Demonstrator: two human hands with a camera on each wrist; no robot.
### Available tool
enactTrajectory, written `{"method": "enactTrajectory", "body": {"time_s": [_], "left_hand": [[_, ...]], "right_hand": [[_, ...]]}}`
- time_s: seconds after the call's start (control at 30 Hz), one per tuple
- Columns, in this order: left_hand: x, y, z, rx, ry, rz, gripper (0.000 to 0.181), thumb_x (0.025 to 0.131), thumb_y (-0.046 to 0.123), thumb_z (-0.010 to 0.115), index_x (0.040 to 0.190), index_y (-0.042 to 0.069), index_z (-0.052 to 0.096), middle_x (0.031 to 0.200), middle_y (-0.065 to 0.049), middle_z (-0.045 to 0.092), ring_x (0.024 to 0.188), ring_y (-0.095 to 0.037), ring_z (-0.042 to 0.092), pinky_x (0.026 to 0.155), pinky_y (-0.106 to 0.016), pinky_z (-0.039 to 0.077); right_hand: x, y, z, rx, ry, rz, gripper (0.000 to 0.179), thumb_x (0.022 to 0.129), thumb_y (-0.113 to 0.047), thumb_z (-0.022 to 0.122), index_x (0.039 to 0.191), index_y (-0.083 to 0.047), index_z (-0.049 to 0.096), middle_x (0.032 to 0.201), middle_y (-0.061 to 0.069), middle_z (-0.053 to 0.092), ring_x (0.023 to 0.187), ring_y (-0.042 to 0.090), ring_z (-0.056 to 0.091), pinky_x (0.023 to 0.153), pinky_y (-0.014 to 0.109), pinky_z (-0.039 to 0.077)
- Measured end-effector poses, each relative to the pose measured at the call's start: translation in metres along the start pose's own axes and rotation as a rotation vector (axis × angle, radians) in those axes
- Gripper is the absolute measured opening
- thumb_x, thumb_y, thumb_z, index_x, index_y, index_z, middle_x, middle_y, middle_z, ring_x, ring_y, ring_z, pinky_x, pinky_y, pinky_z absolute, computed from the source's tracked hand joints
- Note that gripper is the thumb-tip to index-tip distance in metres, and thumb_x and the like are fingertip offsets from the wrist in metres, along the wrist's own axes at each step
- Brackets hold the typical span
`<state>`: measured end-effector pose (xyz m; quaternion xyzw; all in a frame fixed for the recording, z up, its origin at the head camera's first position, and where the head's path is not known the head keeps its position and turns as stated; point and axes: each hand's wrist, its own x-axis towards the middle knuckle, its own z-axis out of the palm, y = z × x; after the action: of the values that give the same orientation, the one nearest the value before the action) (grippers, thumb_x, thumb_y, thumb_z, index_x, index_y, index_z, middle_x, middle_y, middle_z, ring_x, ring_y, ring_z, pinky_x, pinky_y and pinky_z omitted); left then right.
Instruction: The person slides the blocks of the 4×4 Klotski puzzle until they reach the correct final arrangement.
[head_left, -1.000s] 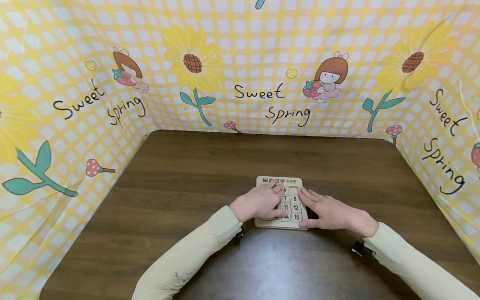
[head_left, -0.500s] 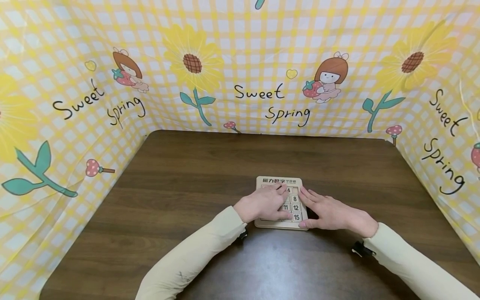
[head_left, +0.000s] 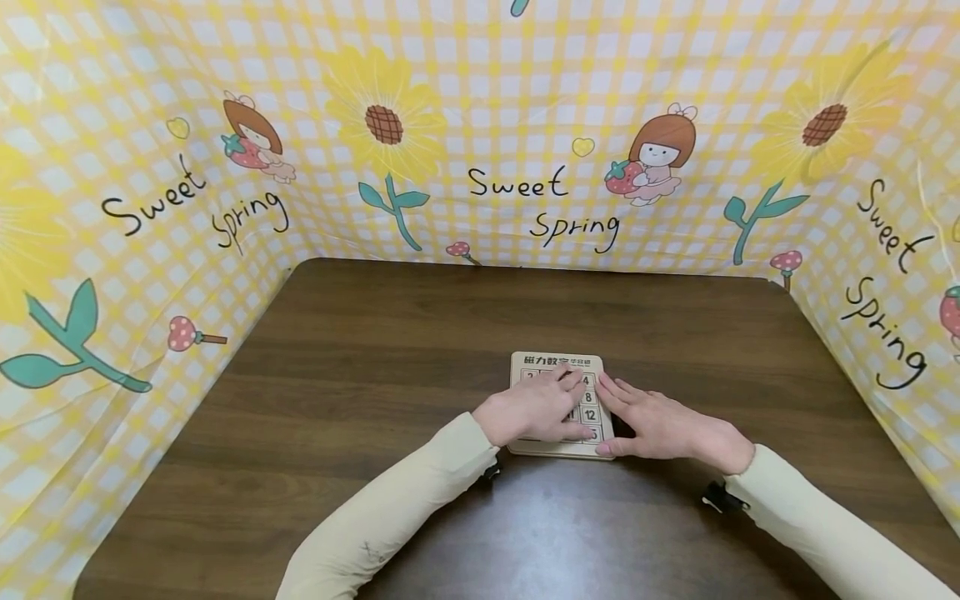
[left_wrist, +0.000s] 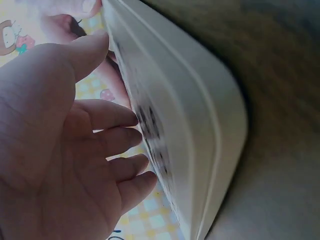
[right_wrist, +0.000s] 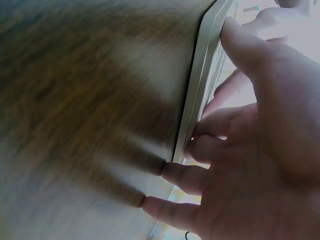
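Note:
A pale wooden number sliding puzzle [head_left: 555, 451] lies flat on the table. My left hand [head_left: 534, 408] reaches over it, fingertips on the top row and thumb over the bottom row, hiding most left and middle tiles. In the left wrist view, the left fingers [left_wrist: 131, 138] touch the puzzle's face and are only slightly bent. The tile 4 [head_left: 587, 381] sits at the top right, above 8 and 12. My right hand [head_left: 652, 423] rests along the right edge, thumb on the near corner. Two of its fingertips [right_wrist: 172, 172] meet the tabletop in the right wrist view.
The brown wood-grain table [head_left: 337, 350] extends around the puzzle. A yellow checked cloth [head_left: 517, 100] with flowers and lettering stands as walls at the back and both sides. A small black device [head_left: 723, 497] sits at the right cuff.
My left hand has moved right across the puzzle. The tile 4 has slid right into the gap at the top right corner. My right hand stays at the edge.

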<state>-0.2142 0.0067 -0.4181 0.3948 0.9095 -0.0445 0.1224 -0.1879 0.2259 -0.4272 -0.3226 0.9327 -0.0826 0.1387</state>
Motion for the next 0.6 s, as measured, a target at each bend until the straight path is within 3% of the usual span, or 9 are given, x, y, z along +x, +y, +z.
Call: {"method": "enactTrajectory", "body": {"time_s": [0.37,0.6], "left_hand": [[-0.028,-0.027,-0.001,-0.034,0.028,-0.070,0.077,0.098,0.061,0.043,0.153,0.008,0.034,0.163,-0.009,0.025,0.153,-0.026,0.016,0.123,-0.035,0.023],[-0.035,-0.035,0.005,-0.039,0.022,-0.061,0.078,0.099,0.059,0.043,0.153,0.004,0.033,0.162,-0.012,0.025,0.153,-0.028,0.015,0.123,-0.036,0.023]], "right_hand": [[0.000,0.003,0.000,-0.009,-0.018,0.006,0.096,0.090,-0.067,0.051,0.154,-0.001,0.024,0.162,0.019,0.020,0.148,0.041,0.026,0.107,0.063,0.036],[-0.001,0.003,-0.002,0.009,-0.045,0.024,0.098,0.089,-0.070,0.050,0.155,-0.003,0.023,0.164,0.017,0.017,0.148,0.041,0.023,0.108,0.065,0.034]]}}
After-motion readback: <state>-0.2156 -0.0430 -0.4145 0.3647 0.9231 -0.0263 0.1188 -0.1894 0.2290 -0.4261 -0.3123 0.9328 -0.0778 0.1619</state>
